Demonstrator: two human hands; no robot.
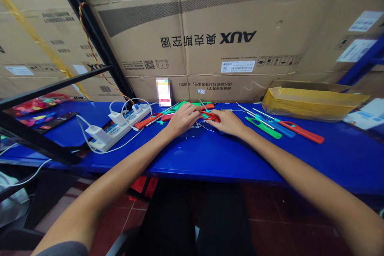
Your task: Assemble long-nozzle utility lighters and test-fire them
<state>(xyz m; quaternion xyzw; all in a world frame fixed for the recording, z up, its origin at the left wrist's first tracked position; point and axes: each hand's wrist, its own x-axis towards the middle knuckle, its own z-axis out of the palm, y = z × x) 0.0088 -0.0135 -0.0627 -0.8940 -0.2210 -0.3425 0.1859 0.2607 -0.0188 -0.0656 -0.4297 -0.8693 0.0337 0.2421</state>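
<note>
My right hand (230, 122) is closed around a red stick lighter (213, 117) with green parts at its trigger end. Close beside it, my left hand (183, 119) has its fingers curled in at the lighter's left end; what they pinch is hidden. Behind and left of my left hand lie more lighter pieces: a red handle (147, 121) with a metal rod, and a green handle (180, 106). Thin white wires (200, 125) lie under the hands. To the right rest a green lighter (264, 128), a blue lighter (283, 129) and a red lighter (303, 131).
A white power strip (118, 128) with plugged chargers and looping cables is at left, beside a black metal frame (90, 28). A phone (163, 93) leans on the large cardboard box (192, 16) behind. A yellow-taped carton (309, 102) stands right on the blue table (204, 156).
</note>
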